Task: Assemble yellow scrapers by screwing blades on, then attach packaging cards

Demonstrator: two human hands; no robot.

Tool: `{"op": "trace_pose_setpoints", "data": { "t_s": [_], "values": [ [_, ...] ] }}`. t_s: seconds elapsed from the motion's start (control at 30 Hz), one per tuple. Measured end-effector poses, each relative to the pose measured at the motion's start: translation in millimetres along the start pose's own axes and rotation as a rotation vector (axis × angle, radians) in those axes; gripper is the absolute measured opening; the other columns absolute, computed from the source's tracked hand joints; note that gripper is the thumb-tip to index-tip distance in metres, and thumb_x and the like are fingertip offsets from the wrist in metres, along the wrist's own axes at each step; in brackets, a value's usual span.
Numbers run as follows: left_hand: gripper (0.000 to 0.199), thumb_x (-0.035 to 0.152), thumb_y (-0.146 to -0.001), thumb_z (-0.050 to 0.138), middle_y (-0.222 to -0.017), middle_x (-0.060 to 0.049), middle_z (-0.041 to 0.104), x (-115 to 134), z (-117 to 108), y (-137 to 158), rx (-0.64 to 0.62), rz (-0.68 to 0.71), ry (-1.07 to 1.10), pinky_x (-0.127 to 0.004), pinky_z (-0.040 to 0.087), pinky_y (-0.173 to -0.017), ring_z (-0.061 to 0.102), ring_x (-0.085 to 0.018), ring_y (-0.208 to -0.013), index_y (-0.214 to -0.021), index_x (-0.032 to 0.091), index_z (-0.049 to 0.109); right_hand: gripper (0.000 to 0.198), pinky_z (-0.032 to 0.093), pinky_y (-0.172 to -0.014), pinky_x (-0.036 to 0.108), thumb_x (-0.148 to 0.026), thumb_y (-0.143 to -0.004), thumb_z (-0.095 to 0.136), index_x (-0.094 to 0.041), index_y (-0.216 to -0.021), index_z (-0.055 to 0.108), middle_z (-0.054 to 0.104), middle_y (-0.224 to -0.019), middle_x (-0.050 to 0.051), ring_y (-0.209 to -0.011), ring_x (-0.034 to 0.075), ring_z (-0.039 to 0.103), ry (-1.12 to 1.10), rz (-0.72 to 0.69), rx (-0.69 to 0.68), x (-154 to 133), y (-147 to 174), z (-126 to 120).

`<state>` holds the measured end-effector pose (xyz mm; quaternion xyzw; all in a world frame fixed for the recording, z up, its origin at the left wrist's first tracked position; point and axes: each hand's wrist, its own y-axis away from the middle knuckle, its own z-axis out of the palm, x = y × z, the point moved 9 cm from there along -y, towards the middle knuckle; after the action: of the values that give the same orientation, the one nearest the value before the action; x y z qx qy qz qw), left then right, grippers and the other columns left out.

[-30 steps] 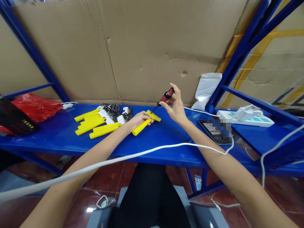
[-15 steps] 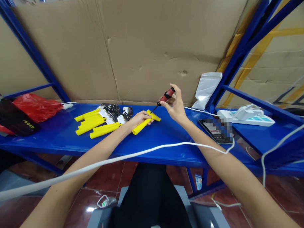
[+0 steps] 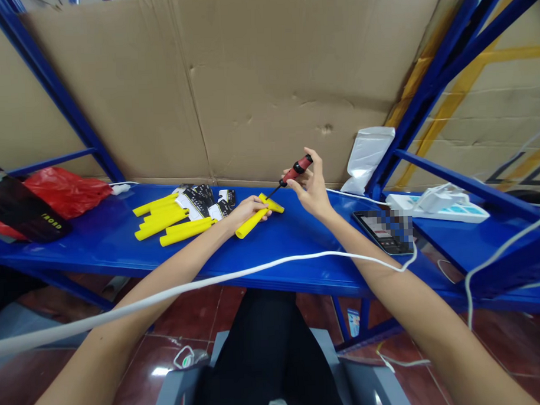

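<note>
My left hand [image 3: 251,211] is closed around a yellow tool with a tube-like handle and a wider, flat head, possibly a scraper [image 3: 250,224], held over the blue shelf. In my right hand [image 3: 312,186] is a screwdriver [image 3: 296,170] with a red and black handle, gripped between thumb and fingers. Its dark shaft slants down to the left, and the tip meets the yellow tool's head near my left fingers. Left of my left hand lie several similar yellow tools [image 3: 162,223] with black and white cards [image 3: 199,200] at their head ends.
A white cable [image 3: 254,268] crosses in front of both forearms. On the right are a phone [image 3: 377,231] and a white power strip [image 3: 447,209] with a plugged-in adapter. A dark bottle [image 3: 24,208] and red plastic bag [image 3: 68,190] stand left. Cardboard [image 3: 265,78] backs the blue shelf [image 3: 299,272].
Both hands keep their holds. The screwdriver handle and the yellow tool have shifted very slightly; the tip stays at the yellow tool's head.
</note>
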<state>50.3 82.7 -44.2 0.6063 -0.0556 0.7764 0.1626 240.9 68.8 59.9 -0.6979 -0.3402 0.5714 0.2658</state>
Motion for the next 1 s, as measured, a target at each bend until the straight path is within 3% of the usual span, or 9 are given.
{"op": "trace_pose_setpoints", "data": {
  "t_s": [0.23, 0.47, 0.57, 0.77, 0.87, 1.0],
  "values": [
    [0.035, 0.002, -0.092, 0.078, -0.084, -0.013, 0.080, -0.5, 2.2, -0.8, -0.047, 0.000, -0.031, -0.028, 0.056, -0.064, 0.078, -0.022, -0.072, -0.101, 0.022, 0.050, 0.111, 0.067, -0.104, 0.070, -0.091, -0.092, 0.070, -0.037, -0.173, 0.018, 0.078, -0.121, 0.012, -0.106, 0.038, 0.084, 0.057, -0.025, 0.041, -3.4, -1.7, -6.1],
    [0.037, 0.002, -0.090, 0.081, -0.083, -0.012, 0.080, 0.1, 3.1, 0.5, -0.043, 0.008, -0.049, -0.028, 0.056, -0.064, 0.078, -0.021, -0.071, -0.100, 0.022, 0.051, 0.105, 0.071, -0.093, 0.067, -0.092, -0.088, 0.073, -0.038, -0.168, 0.029, 0.074, -0.115, 0.010, -0.093, 0.035, 0.082, 0.090, -0.031, 0.094, -4.9, -2.3, -12.0],
    [0.037, 0.002, -0.090, 0.080, -0.082, -0.012, 0.079, 1.6, 4.0, 2.0, -0.037, 0.011, -0.046, -0.028, 0.056, -0.064, 0.078, -0.022, -0.071, -0.100, 0.021, 0.050, 0.105, 0.070, -0.096, 0.067, -0.089, -0.091, 0.072, -0.038, -0.171, 0.025, 0.075, -0.120, 0.011, -0.095, 0.035, 0.082, 0.083, -0.023, 0.079, -3.1, -1.5, -10.2],
    [0.037, 0.001, -0.089, 0.079, -0.084, -0.012, 0.080, 2.6, 4.0, 2.6, -0.031, 0.019, -0.038, -0.029, 0.056, -0.065, 0.078, -0.021, -0.072, -0.101, 0.021, 0.050, 0.112, 0.063, -0.116, 0.062, -0.086, -0.097, 0.067, -0.038, -0.177, 0.006, 0.070, -0.151, 0.017, -0.130, 0.034, 0.077, 0.014, -0.033, -0.003, -3.9, -1.6, -1.7],
    [0.037, 0.001, -0.089, 0.079, -0.083, -0.012, 0.080, 2.0, 3.3, 1.9, -0.033, 0.019, -0.032, -0.029, 0.056, -0.064, 0.077, -0.021, -0.071, -0.100, 0.021, 0.050, 0.114, 0.065, -0.115, 0.061, -0.087, -0.095, 0.068, -0.039, -0.177, 0.006, 0.068, -0.156, 0.017, -0.123, 0.033, 0.081, -0.002, -0.003, -0.028, -2.4, -2.3, 0.1],
    [0.036, 0.001, -0.089, 0.080, -0.083, -0.012, 0.080, 1.0, 2.4, 0.9, -0.035, 0.018, -0.035, -0.029, 0.057, -0.064, 0.078, -0.022, -0.071, -0.099, 0.021, 0.051, 0.110, 0.068, -0.110, 0.061, -0.088, -0.093, 0.071, -0.037, -0.172, 0.014, 0.076, -0.138, 0.015, -0.113, 0.034, 0.083, -0.015, -0.011, 0.012, -4.9, -1.8, -2.8]
  ]
}}
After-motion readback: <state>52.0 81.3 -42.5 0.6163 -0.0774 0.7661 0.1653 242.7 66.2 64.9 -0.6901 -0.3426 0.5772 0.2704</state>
